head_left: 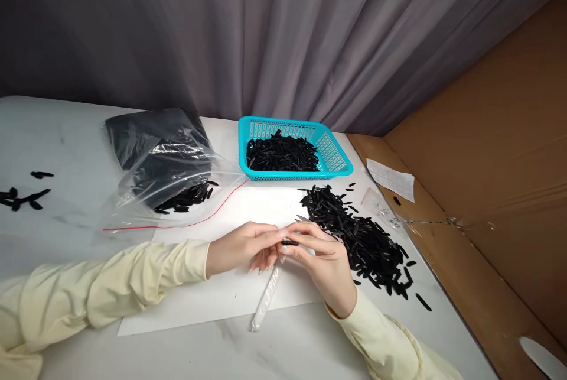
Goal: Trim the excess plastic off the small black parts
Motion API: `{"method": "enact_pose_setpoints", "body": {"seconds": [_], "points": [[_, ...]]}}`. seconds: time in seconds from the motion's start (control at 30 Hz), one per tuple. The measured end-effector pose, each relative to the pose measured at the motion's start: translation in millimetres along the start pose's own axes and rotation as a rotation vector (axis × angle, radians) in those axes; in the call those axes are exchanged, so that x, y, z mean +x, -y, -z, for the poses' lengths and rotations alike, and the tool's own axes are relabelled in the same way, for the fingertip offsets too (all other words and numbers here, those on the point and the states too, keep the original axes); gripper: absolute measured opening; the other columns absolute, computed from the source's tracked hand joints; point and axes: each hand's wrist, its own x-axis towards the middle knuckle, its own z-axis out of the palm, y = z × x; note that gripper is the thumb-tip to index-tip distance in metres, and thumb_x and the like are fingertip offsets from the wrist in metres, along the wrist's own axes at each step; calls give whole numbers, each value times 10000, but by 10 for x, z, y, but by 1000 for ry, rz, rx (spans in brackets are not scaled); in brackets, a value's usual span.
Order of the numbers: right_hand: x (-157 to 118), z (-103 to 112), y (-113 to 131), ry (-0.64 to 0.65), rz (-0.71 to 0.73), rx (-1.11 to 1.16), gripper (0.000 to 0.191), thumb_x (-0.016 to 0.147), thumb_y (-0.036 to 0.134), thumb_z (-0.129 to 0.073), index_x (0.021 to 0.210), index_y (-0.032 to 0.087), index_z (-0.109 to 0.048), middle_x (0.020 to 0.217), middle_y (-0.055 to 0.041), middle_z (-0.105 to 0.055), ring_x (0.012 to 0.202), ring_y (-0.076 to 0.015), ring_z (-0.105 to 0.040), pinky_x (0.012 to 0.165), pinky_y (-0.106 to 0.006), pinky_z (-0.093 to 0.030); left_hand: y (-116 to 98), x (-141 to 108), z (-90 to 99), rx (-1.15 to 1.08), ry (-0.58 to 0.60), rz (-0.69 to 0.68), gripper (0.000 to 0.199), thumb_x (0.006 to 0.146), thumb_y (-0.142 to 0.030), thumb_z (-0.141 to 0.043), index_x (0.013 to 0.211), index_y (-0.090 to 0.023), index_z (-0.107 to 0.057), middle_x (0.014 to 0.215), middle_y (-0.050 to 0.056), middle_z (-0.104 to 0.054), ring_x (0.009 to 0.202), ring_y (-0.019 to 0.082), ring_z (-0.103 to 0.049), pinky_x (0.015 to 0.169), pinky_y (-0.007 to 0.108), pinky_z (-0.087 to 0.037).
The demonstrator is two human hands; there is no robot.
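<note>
Pinching blk pc, curled R hand meets L hand.

We pinch a small black piece in our right hand, with our left hand touching at nine o'clock. From there, a turquoise basket of black pieces stands at twelve, a clear zip bag lies at ten, a loose black heap spreads at three, and a slim white strip lies near seven.
</note>
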Motion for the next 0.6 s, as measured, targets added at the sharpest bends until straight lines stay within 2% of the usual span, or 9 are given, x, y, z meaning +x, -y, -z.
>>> {"method": "enact_pose_setpoints", "body": {"seconds": [0.2,0.3,0.43,0.6], "points": [[-7,-14,-70,47,-3,51,202,722,226,-702,910,299,-724,878,-37,-705,845,-212,-606,771,-351,-477,84,-25,11,59,-101,-47,385,845,-483,-441,643,-158,-474,449,-69,-389,373,50,-324,394,190,-261],[-21,13,-43,99,-49,7,142,800,278,-617,872,240,-732,831,-48,-700,782,-197,-613,739,-330,-477,84,-28,23,56,-130,-53,375,855,-460,-434,641,-156,-476,439,-74,-372,367,47,-308,388,186,-252],[-41,27,19,163,-138,27,266,884,319,-483,858,190,-715,824,-52,-687,793,-181,-621,767,-310,-467,61,-39,15,41,-175,-28,366,845,-445,-443,622,-155,-473,422,-78,-355,361,48,-298,377,185,-245],[-54,11,54,203,-174,51,293,898,327,-454,828,170,-692,830,-53,-680,808,-172,-621,777,-292,-458,30,-52,-4,44,-171,-23,362,828,-425,-456,588,-154,-466,400,-78,-347,355,47,-300,382,189,-248]]}}
